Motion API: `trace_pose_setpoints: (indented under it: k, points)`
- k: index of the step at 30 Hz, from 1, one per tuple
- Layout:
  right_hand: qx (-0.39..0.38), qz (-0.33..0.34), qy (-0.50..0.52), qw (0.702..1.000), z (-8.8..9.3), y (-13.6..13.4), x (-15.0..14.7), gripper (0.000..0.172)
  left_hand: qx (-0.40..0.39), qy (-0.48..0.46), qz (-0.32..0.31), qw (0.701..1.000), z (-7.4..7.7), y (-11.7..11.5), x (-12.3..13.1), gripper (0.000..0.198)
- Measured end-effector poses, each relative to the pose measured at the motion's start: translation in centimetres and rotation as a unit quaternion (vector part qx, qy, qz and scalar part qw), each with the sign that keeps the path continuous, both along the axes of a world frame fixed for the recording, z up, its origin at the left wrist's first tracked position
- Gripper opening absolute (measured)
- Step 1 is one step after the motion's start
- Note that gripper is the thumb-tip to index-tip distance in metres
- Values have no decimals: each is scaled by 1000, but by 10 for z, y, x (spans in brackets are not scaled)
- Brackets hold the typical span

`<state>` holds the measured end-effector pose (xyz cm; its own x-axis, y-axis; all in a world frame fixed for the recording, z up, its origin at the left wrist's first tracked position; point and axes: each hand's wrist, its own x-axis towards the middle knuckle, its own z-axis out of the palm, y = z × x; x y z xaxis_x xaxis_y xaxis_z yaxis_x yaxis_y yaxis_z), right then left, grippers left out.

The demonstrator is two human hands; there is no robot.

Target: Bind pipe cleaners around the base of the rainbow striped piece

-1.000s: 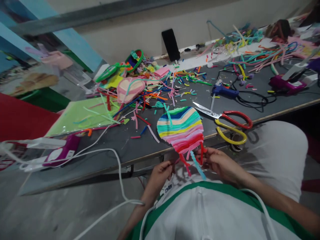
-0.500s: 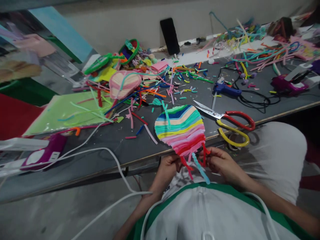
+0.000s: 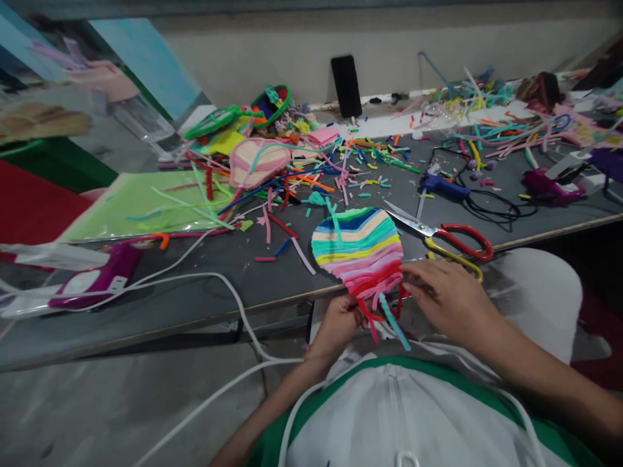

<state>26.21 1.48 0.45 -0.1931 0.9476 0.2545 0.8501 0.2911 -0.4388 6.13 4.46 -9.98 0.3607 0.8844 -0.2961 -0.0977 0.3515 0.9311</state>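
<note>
"How are the hands placed?"
"The left hand (image 3: pixel 339 319) curls by the red strips (image 3: pixel 370 314); its grip can't be told. The right hand (image 3: pixel 445 292), fingers loosely parted, touches the striped piece (image 3: pixel 357 250) at its right edge."
"Where's that?"
"Across the desk's (image 3: pixel 272 285) near edge (a blue strip (image 3: pixel 394 322) dangling), left of the scissors (image 3: pixel 431 231)."

Striped piece (image 3: pixel 357 250): bands of green, dark blue, cream, teal, yellow, pink, lilac, red; teal strand (image 3: pixel 335 222) over upper bands, light blue strand (image 3: pixel 395 324) at base. Right of striped piece: scissors (image 3: pixel 429 231), silver blades, one red handle, one yellow; glue gun (image 3: pixel 446 187) blue. Left of it: sheet (image 3: pixel 111 207) pale green. Behind it: phone (image 3: pixel 346 86) black. Surface (image 3: pixel 233 258) around it dark grey.
</note>
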Motion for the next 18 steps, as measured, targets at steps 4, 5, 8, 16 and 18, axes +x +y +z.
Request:
trace_pose_setpoints:
  k: [4,5,8,16,18]
  points:
    - [-37,31,-115,992,13,15,-10,17,4,-17,8,1000,-3,-1,1,10]
    - [-49,30,-131,990,16,16,-11,17,10,-19,7,1000,-4,-1,0,9]
    - [-90,29,-161,982,26,17,-14,17,40,-29,4,999,-5,-1,-2,7]
    - [-171,35,-111,978,34,19,-14,18,84,-33,8,996,2,-1,-1,10]
    - [-169,33,-80,982,32,19,-15,18,80,-32,16,996,5,-1,2,13]
